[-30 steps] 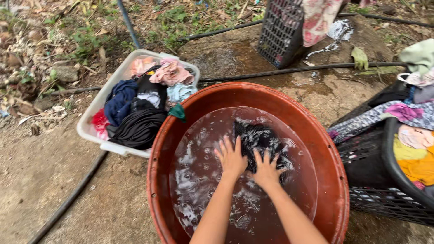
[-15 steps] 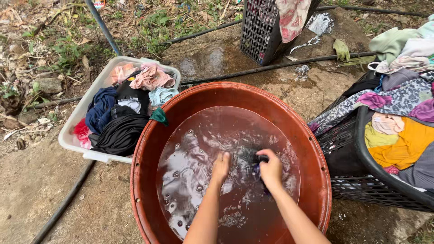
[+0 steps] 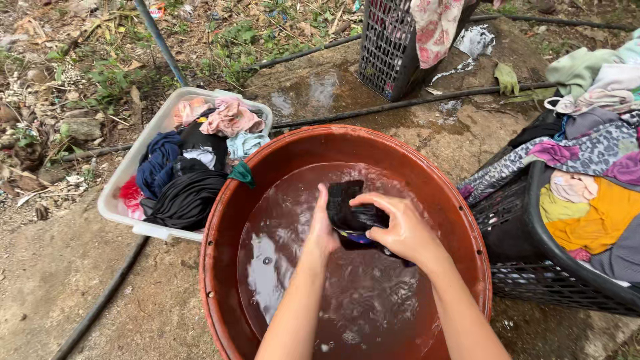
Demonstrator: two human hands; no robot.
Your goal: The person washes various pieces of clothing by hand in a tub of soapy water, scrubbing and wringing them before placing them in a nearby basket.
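Two hands grip a dark garment (image 3: 350, 213) above the water in the red tub (image 3: 293, 150): left hand (image 3: 321, 230) and right hand (image 3: 400, 230) clench it. Left of the tub, a white bin (image 3: 117, 193) holds clothes; right, a black basket (image 3: 527, 240) holds more.

Basin (image 3: 267, 157) centre on the ground; tub of clothes (image 3: 153, 230) at its left, laundry basket (image 3: 533, 267) right, crate (image 3: 390, 47) behind.

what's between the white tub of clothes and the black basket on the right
The red basin of water sits between the white tub and black basket. In it, both hands hold a dark cloth. Head view.
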